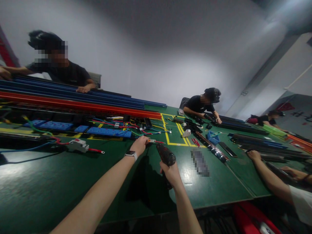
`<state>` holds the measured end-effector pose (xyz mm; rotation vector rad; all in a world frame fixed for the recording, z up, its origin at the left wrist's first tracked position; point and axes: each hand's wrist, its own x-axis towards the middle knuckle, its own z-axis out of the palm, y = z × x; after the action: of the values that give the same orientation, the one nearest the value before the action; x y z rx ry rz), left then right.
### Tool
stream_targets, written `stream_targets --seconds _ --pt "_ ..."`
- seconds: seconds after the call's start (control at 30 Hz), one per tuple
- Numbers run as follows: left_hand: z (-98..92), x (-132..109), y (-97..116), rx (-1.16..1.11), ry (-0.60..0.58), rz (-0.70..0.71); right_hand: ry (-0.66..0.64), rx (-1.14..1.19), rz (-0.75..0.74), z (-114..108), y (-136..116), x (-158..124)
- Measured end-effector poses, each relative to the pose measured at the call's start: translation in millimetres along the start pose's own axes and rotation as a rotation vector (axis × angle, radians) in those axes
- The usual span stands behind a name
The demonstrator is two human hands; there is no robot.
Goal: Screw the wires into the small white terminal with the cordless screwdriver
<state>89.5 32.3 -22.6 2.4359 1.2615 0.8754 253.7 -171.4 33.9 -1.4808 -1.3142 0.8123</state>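
Note:
My left hand [140, 145], a pale-banded watch on its wrist, is closed at the fingertips on a small white-and-orange part with a red wire [153, 141]. The fingers hide much of that part. A black cordless drill [166, 154] is gripped in my right hand [172, 172], its nose pointing away from me, just right of the red wire's tip. To the left lies a white circuit breaker [78, 145] with a red lead ending in a metal lug. Behind my left hand are blue socket strips [108, 131] and coloured wires.
Orange-red channels [80, 105] and dark blue rails [109, 98] run along the far side. Right of the drill lie a blurred-out flat object [200, 162], a blue bin [213, 137] and a black strip [214, 149]. A co-worker's arm [270, 178] reaches in from the right; other people work opposite.

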Motion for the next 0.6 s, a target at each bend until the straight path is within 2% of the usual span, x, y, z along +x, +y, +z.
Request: stream_targets --seconds 0.6 --pt "1.7 1.2 -1.1 -0.021 -0.021 -0.017 0.021 0.009 0.011 0.4 4.3 0.5"
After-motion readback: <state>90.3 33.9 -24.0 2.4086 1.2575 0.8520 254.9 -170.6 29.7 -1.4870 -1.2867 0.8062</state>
